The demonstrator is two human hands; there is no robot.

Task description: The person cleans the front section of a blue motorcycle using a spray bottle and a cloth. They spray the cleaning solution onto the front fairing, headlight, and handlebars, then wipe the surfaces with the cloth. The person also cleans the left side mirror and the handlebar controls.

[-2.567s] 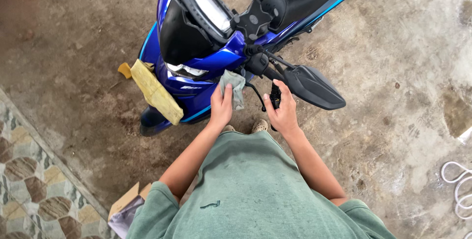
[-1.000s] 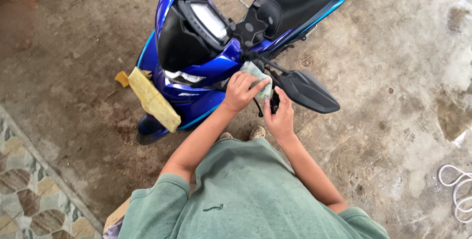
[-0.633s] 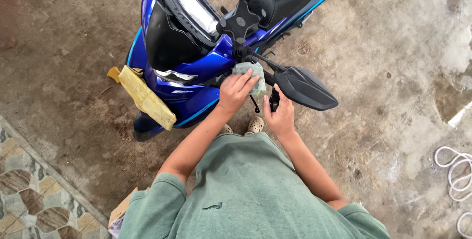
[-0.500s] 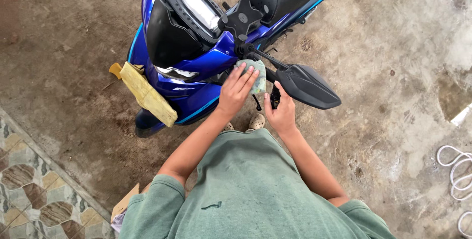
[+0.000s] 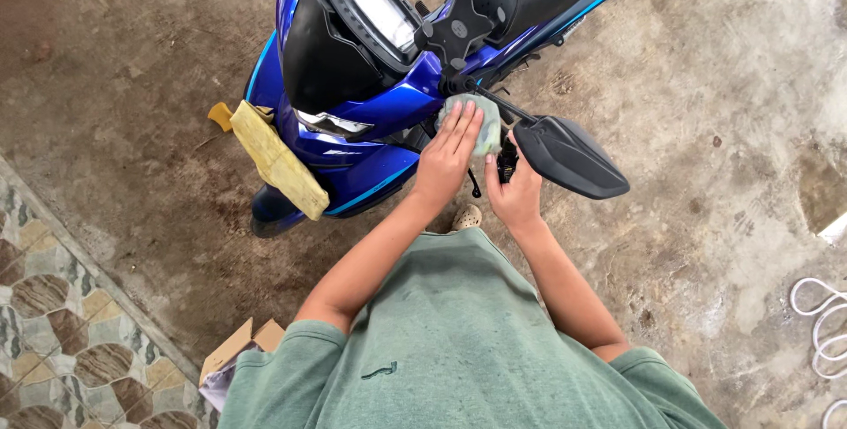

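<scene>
A blue and black motorbike (image 5: 371,58) stands in front of me on a concrete floor. My left hand (image 5: 448,154) lies flat on a grey-green cloth (image 5: 483,125), pressing it against the bike's handlebar area under the black phone holder (image 5: 463,27). My right hand (image 5: 513,189) is closed around the black handlebar grip (image 5: 506,162), just below the black side mirror (image 5: 569,157). The grip is mostly hidden by my fingers.
A yellow cloth (image 5: 278,162) hangs over the bike's front panel. A small open cardboard box (image 5: 236,360) sits by my left side. Patterned tiles (image 5: 53,305) cover the floor at left. A white hose (image 5: 820,314) loops at the right edge.
My left hand has slid the cloth from the lower front panel up and right to the handlebar area. My right hand has stayed on the grip.
</scene>
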